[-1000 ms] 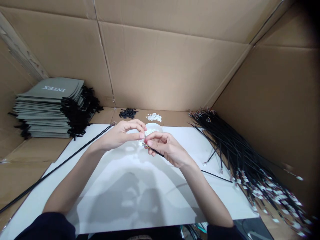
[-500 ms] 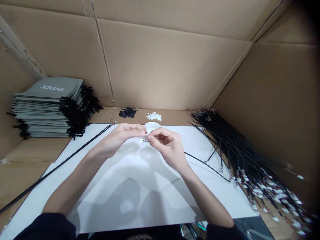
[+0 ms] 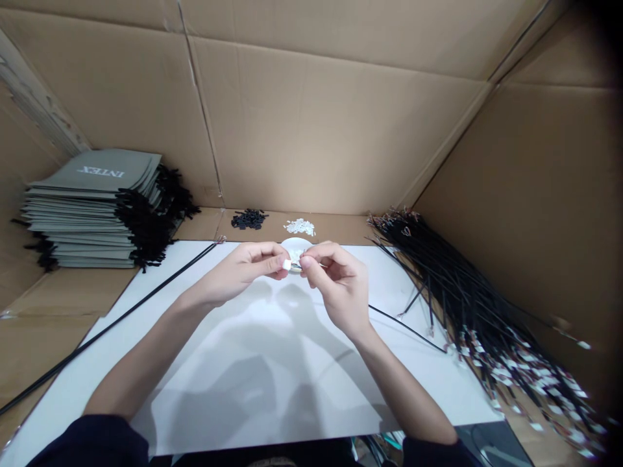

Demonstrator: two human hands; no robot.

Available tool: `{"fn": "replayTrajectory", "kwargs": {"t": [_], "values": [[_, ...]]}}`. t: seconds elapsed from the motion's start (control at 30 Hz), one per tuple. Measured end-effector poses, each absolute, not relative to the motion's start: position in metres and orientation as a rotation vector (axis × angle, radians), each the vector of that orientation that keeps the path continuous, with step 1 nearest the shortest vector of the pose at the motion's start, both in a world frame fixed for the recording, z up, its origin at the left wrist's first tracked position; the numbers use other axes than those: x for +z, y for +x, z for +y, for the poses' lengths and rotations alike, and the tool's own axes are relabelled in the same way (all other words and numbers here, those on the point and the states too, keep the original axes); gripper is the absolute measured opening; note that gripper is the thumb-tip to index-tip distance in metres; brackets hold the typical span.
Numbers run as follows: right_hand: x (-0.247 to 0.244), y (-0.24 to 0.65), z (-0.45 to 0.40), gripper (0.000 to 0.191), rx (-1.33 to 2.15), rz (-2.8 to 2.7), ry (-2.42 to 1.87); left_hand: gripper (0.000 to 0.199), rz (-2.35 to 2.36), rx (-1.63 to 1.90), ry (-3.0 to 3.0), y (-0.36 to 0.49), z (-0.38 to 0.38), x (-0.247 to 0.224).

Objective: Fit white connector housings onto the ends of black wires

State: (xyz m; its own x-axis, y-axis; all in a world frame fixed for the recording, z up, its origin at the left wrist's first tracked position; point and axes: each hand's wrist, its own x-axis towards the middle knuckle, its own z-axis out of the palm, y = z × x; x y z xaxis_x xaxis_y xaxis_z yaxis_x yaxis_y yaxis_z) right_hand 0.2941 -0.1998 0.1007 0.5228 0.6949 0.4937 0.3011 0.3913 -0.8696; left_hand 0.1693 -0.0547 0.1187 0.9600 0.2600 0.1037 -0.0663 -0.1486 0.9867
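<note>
Between the thumb and fingers of my left hand (image 3: 256, 266) is a small white connector (image 3: 287, 264). My right hand (image 3: 341, 279) pinches thin wires just to the right of it, at the end of a black cable (image 3: 406, 327) that runs out from behind that hand toward the right. Whether the wires sit in the connector is too small to tell. Just behind the fingertips stands a white dish (image 3: 298, 242) with small white pieces in it, partly hidden by my hands.
A pile of black tubes (image 3: 249, 219) and a pile of white pieces (image 3: 300, 226) lie on cardboard at the back. Stacked grey INTEX folders (image 3: 97, 194) stand left. Two black cables (image 3: 146, 297) cross the white board's left side. Many black cables (image 3: 452, 285) with white connectors are heaped right.
My hands have drawn slightly apart, the right one moving right. The white connector now sits at my left fingertips, and more of the dish shows behind.
</note>
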Motion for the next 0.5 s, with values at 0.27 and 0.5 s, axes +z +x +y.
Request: {"fn": "replayTrajectory", "kwargs": {"t": [0.27, 0.5], "values": [[0.094, 0.292, -0.196, 0.01, 0.301, -1.015, -1.093, 0.033, 0.069, 0.125, 1.736, 0.179, -0.066, 0.104], [0.1, 0.298, -0.2, 0.013, 0.32, -1.11, -1.231, 0.023, 0.203, 0.425, 1.988, 0.165, -0.06, 0.122]]}}
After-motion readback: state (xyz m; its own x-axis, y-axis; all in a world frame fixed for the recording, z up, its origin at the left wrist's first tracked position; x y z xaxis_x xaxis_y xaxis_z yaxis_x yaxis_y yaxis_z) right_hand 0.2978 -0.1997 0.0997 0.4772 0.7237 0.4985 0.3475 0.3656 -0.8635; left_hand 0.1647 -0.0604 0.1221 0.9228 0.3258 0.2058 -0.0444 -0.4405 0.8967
